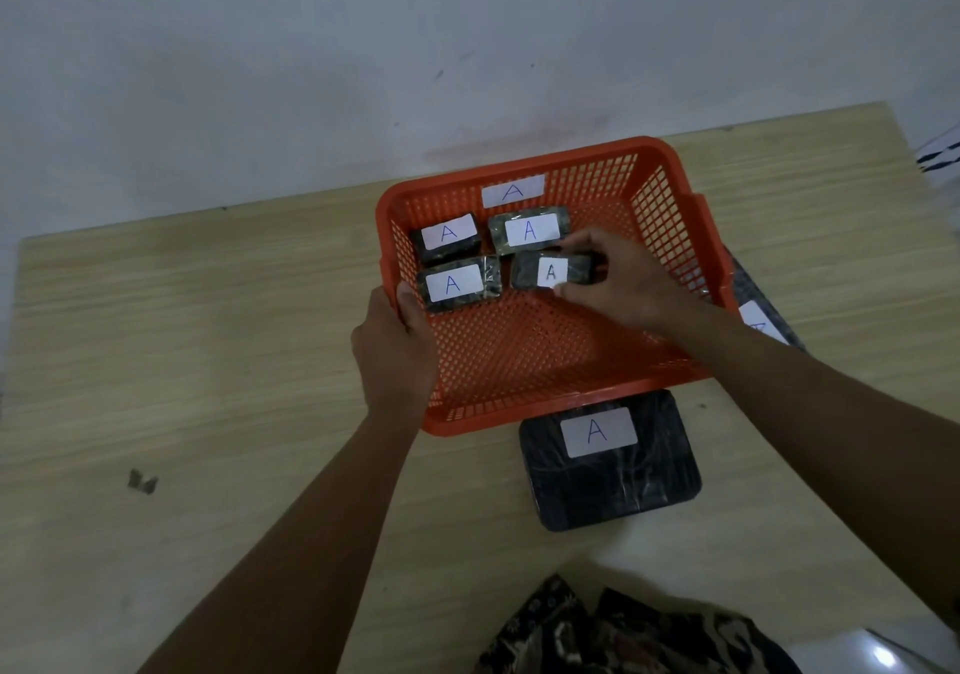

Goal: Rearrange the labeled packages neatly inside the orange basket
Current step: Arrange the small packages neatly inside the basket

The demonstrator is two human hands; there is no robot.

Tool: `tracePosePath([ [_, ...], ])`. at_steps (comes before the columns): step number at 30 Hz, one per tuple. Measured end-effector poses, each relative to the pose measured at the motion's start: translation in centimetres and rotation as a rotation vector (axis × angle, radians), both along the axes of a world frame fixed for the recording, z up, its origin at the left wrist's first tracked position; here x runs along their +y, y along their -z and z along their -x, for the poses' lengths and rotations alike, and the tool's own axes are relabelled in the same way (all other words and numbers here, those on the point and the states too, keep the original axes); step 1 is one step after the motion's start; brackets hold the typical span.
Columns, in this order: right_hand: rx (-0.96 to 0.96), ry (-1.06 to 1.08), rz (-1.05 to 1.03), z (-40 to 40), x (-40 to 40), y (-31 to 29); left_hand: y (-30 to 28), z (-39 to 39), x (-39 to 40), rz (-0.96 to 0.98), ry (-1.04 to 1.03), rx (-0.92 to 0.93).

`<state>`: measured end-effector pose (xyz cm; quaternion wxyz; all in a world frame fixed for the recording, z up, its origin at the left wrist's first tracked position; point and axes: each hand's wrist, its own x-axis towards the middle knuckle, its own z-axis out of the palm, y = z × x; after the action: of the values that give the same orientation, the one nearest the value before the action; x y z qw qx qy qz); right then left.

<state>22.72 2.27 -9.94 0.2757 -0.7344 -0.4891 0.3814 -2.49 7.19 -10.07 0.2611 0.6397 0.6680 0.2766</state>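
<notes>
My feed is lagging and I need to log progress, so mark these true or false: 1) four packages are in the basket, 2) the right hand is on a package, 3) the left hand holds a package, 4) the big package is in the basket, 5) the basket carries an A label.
1) Four packages sit in the orange basket: true.
2) The right hand grips the near-right package: true.
3) False: the left hand grips the basket's left rim.
4) False: the big package lies on the table, in front of the basket.
5) True: label on the far wall.
</notes>
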Motion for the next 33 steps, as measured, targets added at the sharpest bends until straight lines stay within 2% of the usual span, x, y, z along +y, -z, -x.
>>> tracePosePath([
  [3,-0.063,-0.031,-0.058,0.1,0.4,0.4,0.0,0.0,0.0,-0.003,0.0,0.004],
  [6,-0.316,-0.136,-0.104,-0.1,0.7,0.7,-0.1,0.0,0.0,0.001,0.001,0.015],
  [8,-0.406,-0.17,-0.126,-0.1,0.5,1.1,-0.1,-0.1,0.0,0.008,0.004,0.008],
  [12,-0.326,-0.204,-0.115,0.7,-0.1,1.9,0.0,-0.1,0.1,-0.001,-0.001,0.029],
  [18,-0.394,-0.138,-0.178,1.8,0.6,2.3,0.2,0.0,0.0,-0.03,-0.003,0.047],
  [25,-0.353,-0.121,-0.104,2.0,0.4,1.6,-0.1,-0.1,-0.2,-0.035,0.035,0.039],
  [27,-0.339,-0.101,-0.142,2.0,0.0,0.6,-0.6,-0.3,-0.3,-0.028,0.092,0.034],
  [29,-0.366,-0.063,-0.235,1.7,-0.9,-0.6,-0.8,-0.3,-0.4,-0.065,0.144,0.129],
  [31,-0.398,-0.023,-0.306,1.2,-2.3,-2.0,-1.2,-0.4,-0.7,-0.173,0.212,0.338],
  [33,-0.413,0.018,-0.37,0.5,-4.0,-3.3,-1.8,-0.9,-0.9,-0.26,0.327,0.471],
])
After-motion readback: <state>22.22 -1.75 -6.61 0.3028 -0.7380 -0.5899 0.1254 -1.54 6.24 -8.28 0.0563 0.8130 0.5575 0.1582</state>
